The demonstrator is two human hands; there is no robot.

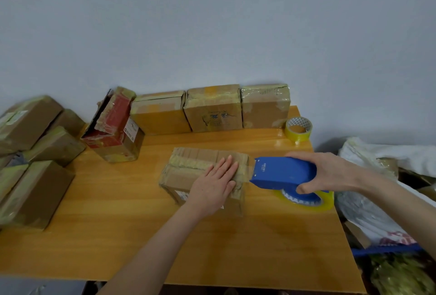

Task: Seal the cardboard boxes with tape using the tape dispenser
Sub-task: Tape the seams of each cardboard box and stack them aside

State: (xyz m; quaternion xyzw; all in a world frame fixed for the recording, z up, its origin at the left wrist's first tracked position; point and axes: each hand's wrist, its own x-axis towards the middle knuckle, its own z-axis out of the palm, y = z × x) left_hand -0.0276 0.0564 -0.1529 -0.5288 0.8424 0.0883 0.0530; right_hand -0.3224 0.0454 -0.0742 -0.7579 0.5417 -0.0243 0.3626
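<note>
A small brown cardboard box (188,167) lies in the middle of the wooden table (118,212), its top crossed by old yellowish tape. My left hand (215,182) presses flat on the box's right half, fingers straight. Just right of the box, my right hand (330,172) grips a blue tape dispenser (283,172) with a yellow-edged roll (313,202) under it. The dispenser's front edge sits at the box's right end, and a clear strip of tape runs from it onto the box.
Three taped boxes (213,108) line the wall at the back, with a red-printed box (113,127) leaning at their left. A spare tape roll (298,128) stands at the back right corner. More boxes (35,165) pile up on the left; bags (377,200) crowd the right.
</note>
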